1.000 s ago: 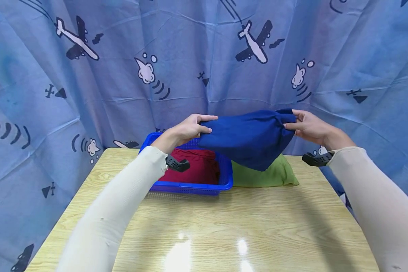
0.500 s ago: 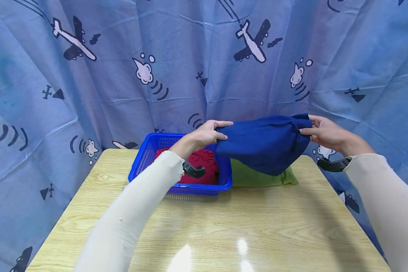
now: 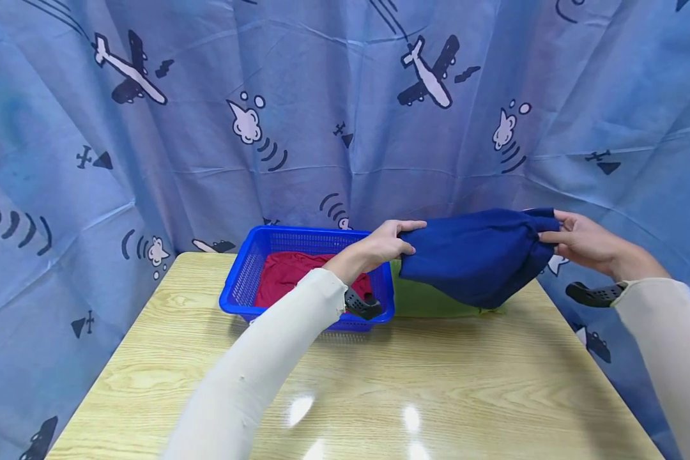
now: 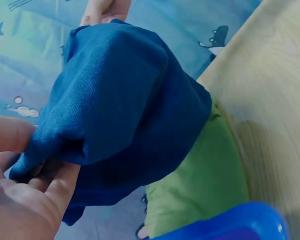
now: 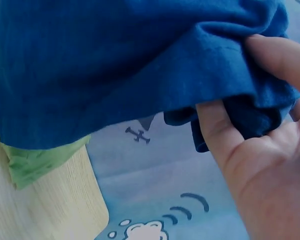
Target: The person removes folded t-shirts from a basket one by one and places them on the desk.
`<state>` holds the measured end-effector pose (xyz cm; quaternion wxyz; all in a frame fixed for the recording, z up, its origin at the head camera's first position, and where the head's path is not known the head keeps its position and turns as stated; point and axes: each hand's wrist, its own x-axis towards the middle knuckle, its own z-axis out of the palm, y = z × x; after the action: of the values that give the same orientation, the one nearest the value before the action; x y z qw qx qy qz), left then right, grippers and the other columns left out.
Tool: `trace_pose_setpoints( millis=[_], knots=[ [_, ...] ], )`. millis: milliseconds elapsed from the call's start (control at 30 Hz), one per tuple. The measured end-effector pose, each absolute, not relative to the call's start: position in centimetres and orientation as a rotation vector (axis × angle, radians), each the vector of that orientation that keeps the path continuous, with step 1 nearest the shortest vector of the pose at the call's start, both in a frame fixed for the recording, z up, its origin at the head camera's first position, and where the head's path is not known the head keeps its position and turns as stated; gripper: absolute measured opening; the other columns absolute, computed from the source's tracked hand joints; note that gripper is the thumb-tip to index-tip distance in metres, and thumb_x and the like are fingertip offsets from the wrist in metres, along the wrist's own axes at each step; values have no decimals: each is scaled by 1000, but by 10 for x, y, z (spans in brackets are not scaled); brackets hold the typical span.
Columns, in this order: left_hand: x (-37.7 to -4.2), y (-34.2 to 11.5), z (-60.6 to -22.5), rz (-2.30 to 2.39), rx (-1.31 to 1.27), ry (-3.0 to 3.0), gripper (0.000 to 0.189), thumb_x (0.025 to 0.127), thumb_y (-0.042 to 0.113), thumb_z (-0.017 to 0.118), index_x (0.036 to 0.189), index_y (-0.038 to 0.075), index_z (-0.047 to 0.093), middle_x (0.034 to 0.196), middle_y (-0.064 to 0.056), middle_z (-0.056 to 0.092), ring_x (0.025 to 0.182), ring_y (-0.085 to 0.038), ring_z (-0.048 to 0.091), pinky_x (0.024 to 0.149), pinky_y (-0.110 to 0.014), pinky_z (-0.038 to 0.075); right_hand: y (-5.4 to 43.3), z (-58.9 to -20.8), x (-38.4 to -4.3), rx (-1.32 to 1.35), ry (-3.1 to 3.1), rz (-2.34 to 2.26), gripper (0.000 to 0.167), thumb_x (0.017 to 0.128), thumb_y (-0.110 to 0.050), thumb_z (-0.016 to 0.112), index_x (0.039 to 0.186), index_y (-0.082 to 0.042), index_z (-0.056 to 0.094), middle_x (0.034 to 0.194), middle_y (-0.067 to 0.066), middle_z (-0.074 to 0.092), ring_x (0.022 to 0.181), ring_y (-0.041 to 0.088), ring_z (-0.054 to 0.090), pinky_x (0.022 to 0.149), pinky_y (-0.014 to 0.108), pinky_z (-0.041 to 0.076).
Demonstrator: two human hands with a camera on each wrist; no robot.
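Note:
A dark blue cloth (image 3: 477, 255) is stretched between both hands above the table. My left hand (image 3: 382, 246) pinches its left end between thumb and fingers; the left wrist view shows the cloth (image 4: 125, 100) bunched there. At the other end my right hand (image 3: 589, 243) grips gathered folds, with the thumb on top and fingers beneath in the right wrist view. Below the cloth lies a green cloth item (image 3: 437, 300), partly covered from view. Left of it stands a blue plastic basket (image 3: 238, 281) holding dark red cloth (image 3: 287, 271); my left forearm crosses over its right part.
The wooden table (image 3: 437, 383) reaches toward me, with its right edge under the right forearm. A blue curtain (image 3: 322, 115) printed with airplanes hangs directly behind and along the sides. The basket's right wall touches or nearly touches the green item.
Both hands have moved right and slightly lower, carrying the blue cloth away from the basket and over the green item. More of the basket now shows.

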<state>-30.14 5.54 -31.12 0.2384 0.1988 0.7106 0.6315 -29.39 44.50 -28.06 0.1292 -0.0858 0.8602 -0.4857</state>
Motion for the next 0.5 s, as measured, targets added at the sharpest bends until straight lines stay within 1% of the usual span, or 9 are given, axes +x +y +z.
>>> trace_pose_setpoints(
  millis=[67,233,300,367,500],
  knots=[
    [-300,60,-314,1732,539,1943,68,95,-14,49,155,17,43,160,-11,42,142,-27,48,113,-44,46,449,-283,-293,-248,2495,-1441,41,106,-13,50,132,-44,45,113,-30,66,97,-3,64,83,17,54],
    [-296,73,-321,1740,529,1954,68,95,-14,50,155,17,44,160,-13,42,143,-27,47,113,-43,45,460,-288,-291,-268,2468,-1495,46,106,-7,49,125,-48,50,112,-27,69,94,-1,66,82,17,54],
    [-294,79,-325,1742,523,1959,69,94,-15,50,154,18,45,158,-13,45,142,-26,48,113,-42,46,465,-290,-290,-272,2459,-1504,45,105,-5,49,124,-46,52,112,-26,70,96,-1,67,83,16,53],
    [-292,85,-330,1736,518,1969,70,93,-15,51,154,19,46,157,-12,46,141,-26,49,111,-40,46,471,-293,-289,-260,2471,-1493,45,105,-4,49,122,-46,52,110,-25,70,95,-1,67,81,16,53],
    [-287,97,-339,1734,516,1937,72,92,-17,51,153,20,46,159,-11,44,143,-25,48,111,-38,46,484,-300,-285,-250,2479,-1467,47,105,-3,48,125,-46,51,112,-28,68,98,-3,66,80,14,52]
  ],
)
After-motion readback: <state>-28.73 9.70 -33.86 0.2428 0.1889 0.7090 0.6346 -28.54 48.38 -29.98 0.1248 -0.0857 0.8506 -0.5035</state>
